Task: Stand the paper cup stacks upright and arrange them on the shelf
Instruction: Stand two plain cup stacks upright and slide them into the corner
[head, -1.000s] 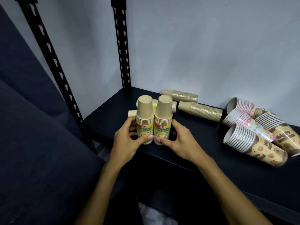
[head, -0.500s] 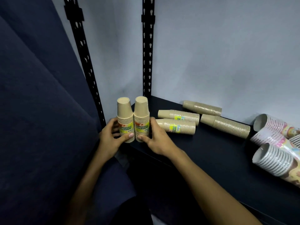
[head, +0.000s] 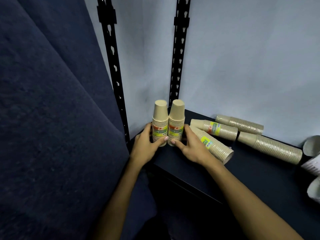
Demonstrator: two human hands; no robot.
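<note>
Two tan paper cup stacks with yellow labels stand upright, side by side and touching, at the left end of the dark shelf [head: 245, 172]. My left hand [head: 144, 146] wraps the left stack [head: 160, 118]. The right stack [head: 177, 118] is held by my right hand [head: 192, 147]. Several more tan stacks lie on their sides further right: a labelled one [head: 216, 148] just behind my right hand, another labelled one [head: 214, 128], and two plain ones [head: 240, 124] [head: 270, 147].
Two black slotted uprights [head: 179, 54] [head: 112, 66] rise at the shelf's left corner against a pale wall. A dark blue fabric surface [head: 52, 127] fills the left. White patterned cup stacks [head: 312, 146] lie at the right edge, partly cut off.
Both hands have slid the two upright stacks leftward along the shelf, from its middle to the left corner by the uprights. The lying stacks stayed put.
</note>
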